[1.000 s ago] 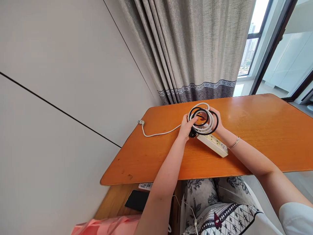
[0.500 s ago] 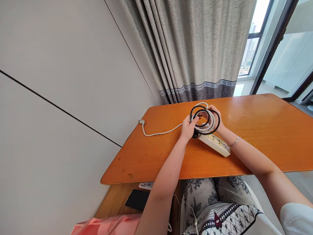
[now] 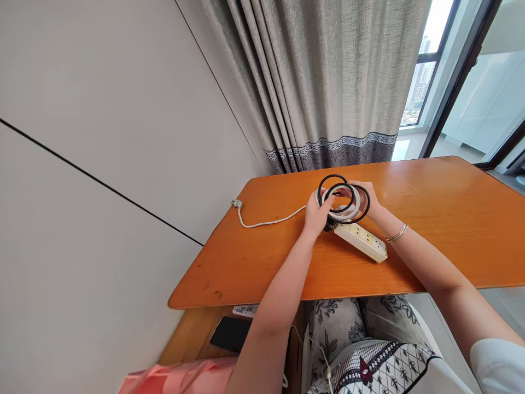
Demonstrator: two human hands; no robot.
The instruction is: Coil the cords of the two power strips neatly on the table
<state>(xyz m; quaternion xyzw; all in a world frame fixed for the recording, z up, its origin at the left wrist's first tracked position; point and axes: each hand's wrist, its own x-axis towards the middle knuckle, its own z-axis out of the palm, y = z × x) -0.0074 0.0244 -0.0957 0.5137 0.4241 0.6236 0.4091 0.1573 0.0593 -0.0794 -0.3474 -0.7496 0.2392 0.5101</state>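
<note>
From here, the power strip lies on the worktop, with the cable coil between the two hands at the strip's far left end. The plug sits at the worktop's left edge, its cord running right towards the coil. The wall is left, the curtain behind, the window behind to the right. Below the near left edge lies a phone, behind a bag.
</note>
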